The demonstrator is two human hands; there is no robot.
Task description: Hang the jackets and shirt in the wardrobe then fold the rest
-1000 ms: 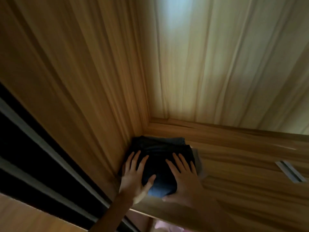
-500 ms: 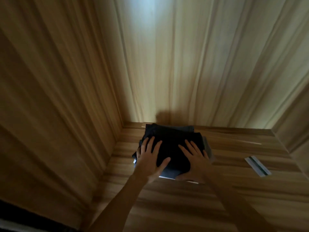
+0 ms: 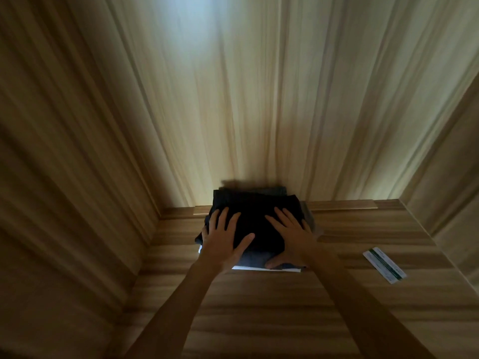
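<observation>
Both hands, left hand [image 3: 223, 239] and right hand [image 3: 293, 237], rest flat, fingers spread, atop folded dark clothes [image 3: 255, 216] (a paper strip [image 3: 384, 264] lies to the right hand's right) on the wardrobe shelf [image 3: 259, 307].

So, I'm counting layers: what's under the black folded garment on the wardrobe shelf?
Beneath the black folded garment, a grey layer shows at the front edge, with a white edge under it. The left hand and right hand rest flat on top; anything else is covered.
</observation>
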